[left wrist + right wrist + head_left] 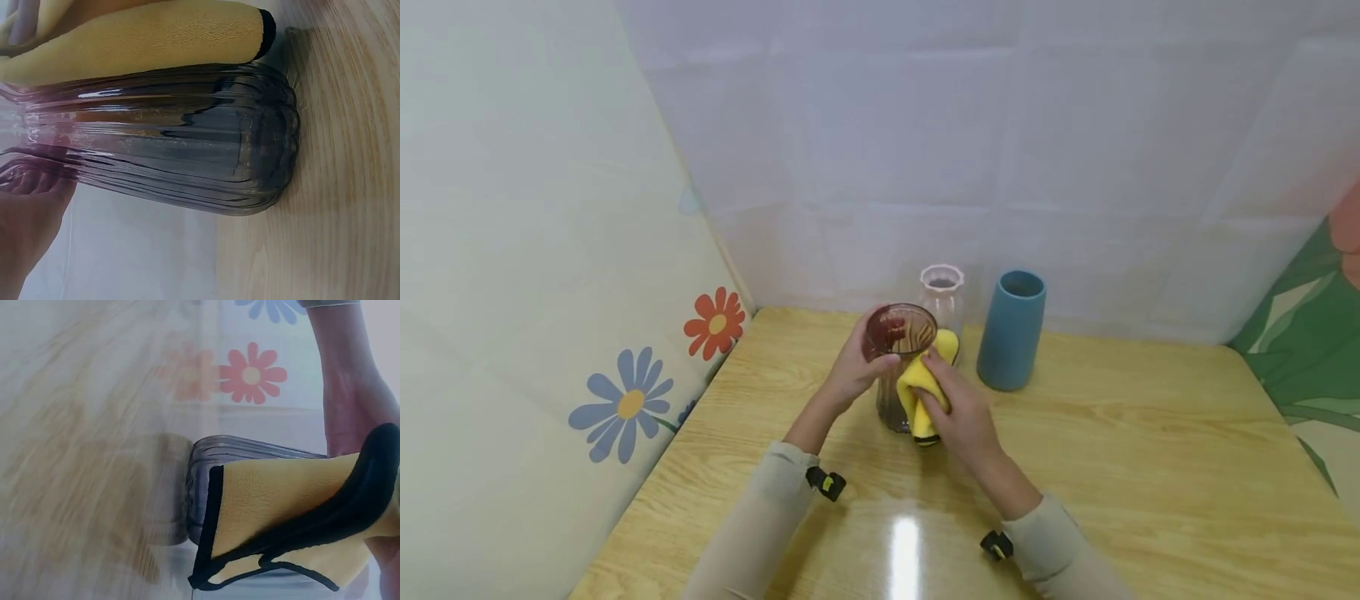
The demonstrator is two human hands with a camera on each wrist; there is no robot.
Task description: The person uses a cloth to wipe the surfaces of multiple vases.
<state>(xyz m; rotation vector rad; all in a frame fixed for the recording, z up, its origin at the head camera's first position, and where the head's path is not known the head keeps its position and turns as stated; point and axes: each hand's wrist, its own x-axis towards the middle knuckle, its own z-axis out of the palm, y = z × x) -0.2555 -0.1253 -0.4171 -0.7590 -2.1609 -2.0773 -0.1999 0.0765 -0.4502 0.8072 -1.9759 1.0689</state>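
A ribbed glass vase (181,137), purplish at the neck and smoky grey at the base, is upright near the table's middle. My left hand (853,367) grips it round the neck, just below the flared rim. Folded over in my right hand (966,414) is a yellow cloth (922,390) with a black edge. The right fingers pinch this cloth against the vase's right side. In the right wrist view the cloth (281,500) covers much of the glass. Part of the left hand's fingers is hidden behind the neck.
Behind the cloth stands a clear pinkish vase (942,292) with a scalloped rim. A matte blue vase (1011,333) is to its right. The wooden table (1150,433) meets a white sheet (880,150) at the back and a flower-printed sheet (512,292) on the left.
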